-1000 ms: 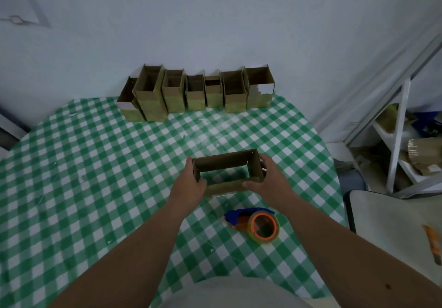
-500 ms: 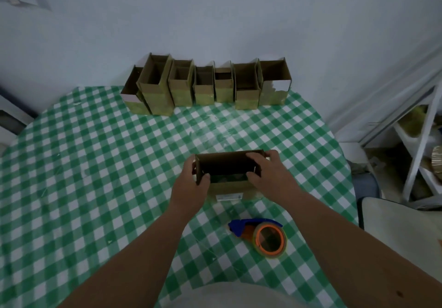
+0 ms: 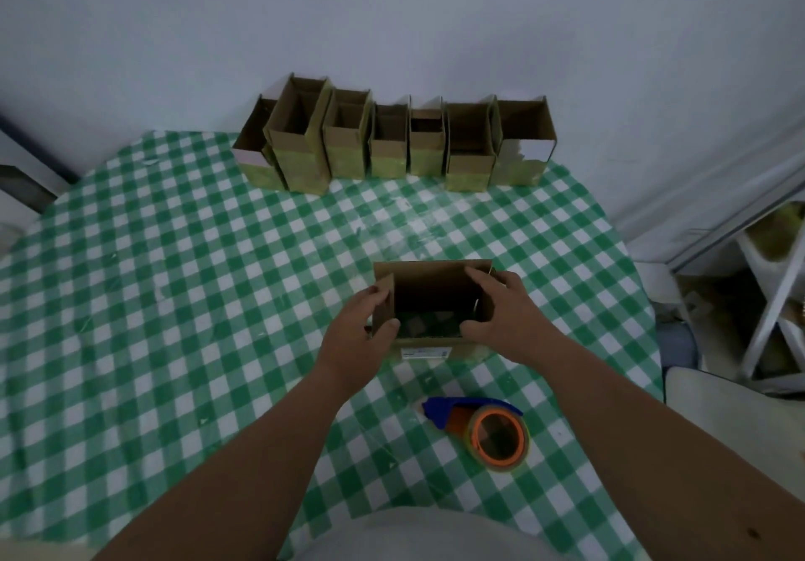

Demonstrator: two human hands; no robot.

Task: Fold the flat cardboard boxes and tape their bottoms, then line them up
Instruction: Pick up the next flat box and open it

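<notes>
The left hand (image 3: 363, 325) grips the left end wall of an opened cardboard box (image 3: 435, 299), thumb on the near corner and fingers curled over the wall's top edge; the right hand (image 3: 501, 312) clasps the right end the same way, its fingers reaching over the rim toward the dark inside. The box stands on the table (image 3: 174, 299) between the two hands, just ahead of them at twelve o'clock, with its long axis running left to right, from nine to three. Checked cloth shows through its bottom, so I judge the bottom flaps are not yet closed or taped. Both hands are equally near it, one at each end, which suits turning it over to fold the flaps. The tape dispenser (image 3: 488, 425) lies near at about five o'clock from the box, closer to the right hand, apart from both. Well beyond, at twelve o'clock against the wall, a row of finished boxes (image 3: 392, 146) stands side by side; the free end at one o'clock looks the likelier spot for this one.
</notes>
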